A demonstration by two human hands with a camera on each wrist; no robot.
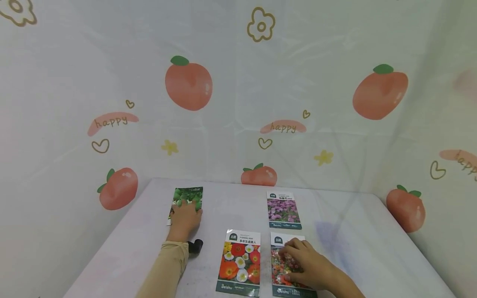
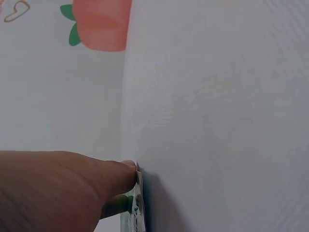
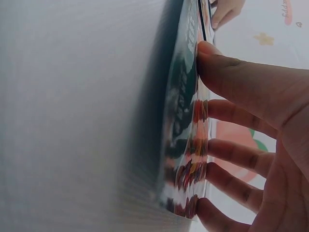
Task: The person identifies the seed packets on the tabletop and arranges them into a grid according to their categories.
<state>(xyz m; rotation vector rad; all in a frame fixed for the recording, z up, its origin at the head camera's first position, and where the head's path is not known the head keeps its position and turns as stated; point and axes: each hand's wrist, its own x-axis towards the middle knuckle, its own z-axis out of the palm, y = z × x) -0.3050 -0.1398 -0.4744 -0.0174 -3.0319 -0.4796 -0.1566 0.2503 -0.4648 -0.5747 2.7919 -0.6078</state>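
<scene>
My left hand (image 1: 185, 217) rests on a seed packet with a green leafy picture (image 1: 192, 193) at the table's far left; it covers the packet's lower part. In the left wrist view, the thumb meets that packet's edge. My right hand (image 1: 311, 265) touches a seed packet with mixed small flowers (image 1: 277, 265) at the near right. In the right wrist view, spread fingertips (image 3: 215, 110) and thumb lie against the face of this packet (image 3: 181, 130). Between the hands lies a poppy seed packet (image 1: 240, 263). Behind the right hand's packet is a purple-flower seed packet (image 1: 284, 211).
All the packets lie on a white-covered table (image 1: 231, 207). A white curtain (image 1: 231, 145) printed with fruit and flowers rises behind it and at both sides. A black strap with a small dark block (image 1: 195, 246) sits at the left wrist.
</scene>
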